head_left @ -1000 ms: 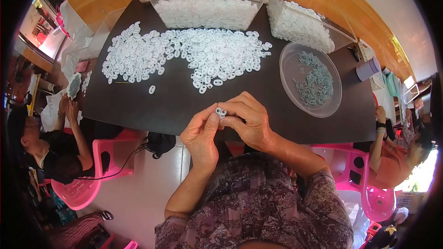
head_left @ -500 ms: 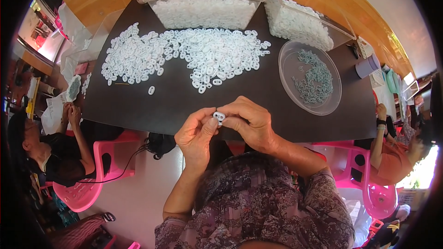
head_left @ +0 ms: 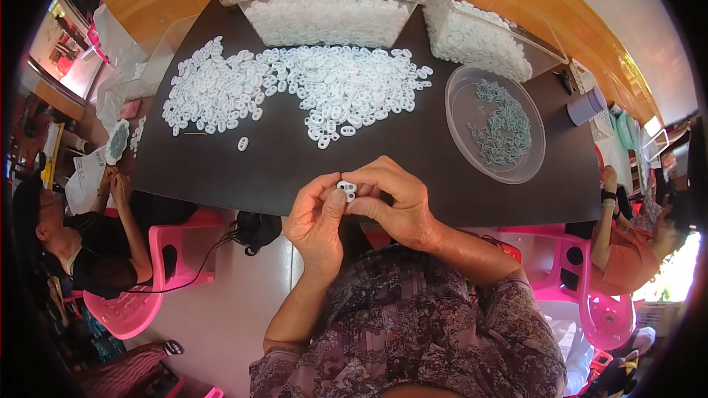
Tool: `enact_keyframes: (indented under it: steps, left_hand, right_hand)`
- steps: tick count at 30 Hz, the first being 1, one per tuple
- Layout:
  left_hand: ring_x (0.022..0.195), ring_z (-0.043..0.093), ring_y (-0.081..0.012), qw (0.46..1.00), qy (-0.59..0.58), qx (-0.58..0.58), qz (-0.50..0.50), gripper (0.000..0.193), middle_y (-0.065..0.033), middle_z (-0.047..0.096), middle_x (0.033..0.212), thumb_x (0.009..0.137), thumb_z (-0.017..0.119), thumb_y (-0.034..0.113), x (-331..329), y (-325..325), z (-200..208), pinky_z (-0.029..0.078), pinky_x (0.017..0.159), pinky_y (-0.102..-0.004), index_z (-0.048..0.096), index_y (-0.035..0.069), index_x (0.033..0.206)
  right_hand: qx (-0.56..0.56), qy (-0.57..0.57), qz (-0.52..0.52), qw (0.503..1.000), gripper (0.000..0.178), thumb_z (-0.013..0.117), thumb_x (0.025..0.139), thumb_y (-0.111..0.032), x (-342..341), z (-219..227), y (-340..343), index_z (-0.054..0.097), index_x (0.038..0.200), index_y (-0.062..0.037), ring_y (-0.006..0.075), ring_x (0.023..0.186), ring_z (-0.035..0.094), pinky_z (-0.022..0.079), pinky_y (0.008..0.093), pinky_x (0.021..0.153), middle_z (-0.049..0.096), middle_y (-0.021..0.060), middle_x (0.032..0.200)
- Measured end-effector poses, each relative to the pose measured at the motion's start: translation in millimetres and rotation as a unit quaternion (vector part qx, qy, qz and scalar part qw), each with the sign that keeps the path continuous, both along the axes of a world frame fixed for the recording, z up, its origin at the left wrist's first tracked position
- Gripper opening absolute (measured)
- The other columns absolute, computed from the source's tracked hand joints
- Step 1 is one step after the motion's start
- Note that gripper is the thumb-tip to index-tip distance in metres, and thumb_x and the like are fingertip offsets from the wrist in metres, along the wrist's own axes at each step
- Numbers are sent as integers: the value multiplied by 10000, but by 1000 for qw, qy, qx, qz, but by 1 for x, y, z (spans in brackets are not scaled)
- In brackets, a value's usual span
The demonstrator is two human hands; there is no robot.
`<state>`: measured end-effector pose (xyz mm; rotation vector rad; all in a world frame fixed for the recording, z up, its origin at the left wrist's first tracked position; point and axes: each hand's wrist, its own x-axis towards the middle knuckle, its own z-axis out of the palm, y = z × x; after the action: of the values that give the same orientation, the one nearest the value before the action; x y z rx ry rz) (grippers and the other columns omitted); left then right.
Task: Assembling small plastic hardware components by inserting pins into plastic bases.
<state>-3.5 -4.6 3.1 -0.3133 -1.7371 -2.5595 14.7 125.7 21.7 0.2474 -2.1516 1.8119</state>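
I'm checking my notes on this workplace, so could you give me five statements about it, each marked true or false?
1. The left hand and right hand hold one white piece between them. True.
2. A loose piece lies apart from the pile, on the near side of it. True.
3. A purple cup stands to the left of the round dish. False: the cup stands to its right.
4. The dish holds white pieces. False: it holds small grey-green bits.
5. The pile lies to the left of the dish. True.
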Motion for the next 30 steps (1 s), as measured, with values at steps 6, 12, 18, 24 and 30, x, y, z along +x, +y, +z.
enact_keyframes:
  steps: [6, 12, 18, 24, 30]
  left_hand:
    - [852, 553, -90, 999, -6, 43, 24, 202, -52, 610, 945, 902, 581, 56, 8, 4, 2, 457, 786, -225, 594, -46, 1075]
    - [872, 549, -97, 998, 39, -16, 48, 194, -52, 606, 963, 905, 576, 54, 7, 4, -7, 452, 806, -232, 604, -44, 1069]
    - [824, 529, -82, 998, 40, 1, 57, 172, -36, 593, 927, 910, 583, 91, 9, 6, -12, 447, 767, -218, 608, -38, 1020]
    - [808, 523, -76, 996, 52, -21, 74, 183, -39, 592, 919, 916, 576, 106, 8, 7, -15, 447, 741, -212, 596, -44, 1020]
    - [814, 535, -79, 997, 45, -12, 59, 183, -43, 597, 922, 918, 573, 106, 5, 4, -13, 451, 750, -216, 594, -44, 1020]
  right_hand:
    - [100, 93, -22, 990, 351, 699, 716, 57, -2, -6, -1, 627, 1057, 11, 118, 733, 542, 455, 231, 590, 605, 76, 899]
    - [73, 89, -31, 993, 351, 697, 701, 66, 0, -9, -4, 633, 1043, 18, 128, 715, 539, 449, 233, 585, 613, 80, 880]
    - [89, 121, -46, 987, 316, 700, 691, 65, -1, -10, -5, 648, 1001, 36, 157, 711, 547, 457, 260, 602, 635, 102, 863]
    - [95, 132, -58, 985, 311, 698, 700, 53, -2, -11, -7, 646, 1007, 44, 165, 705, 543, 455, 260, 610, 636, 109, 862]
    - [61, 74, -63, 993, 322, 692, 715, 54, 0, -10, -12, 637, 1031, 22, 134, 695, 528, 444, 243, 605, 612, 74, 832]
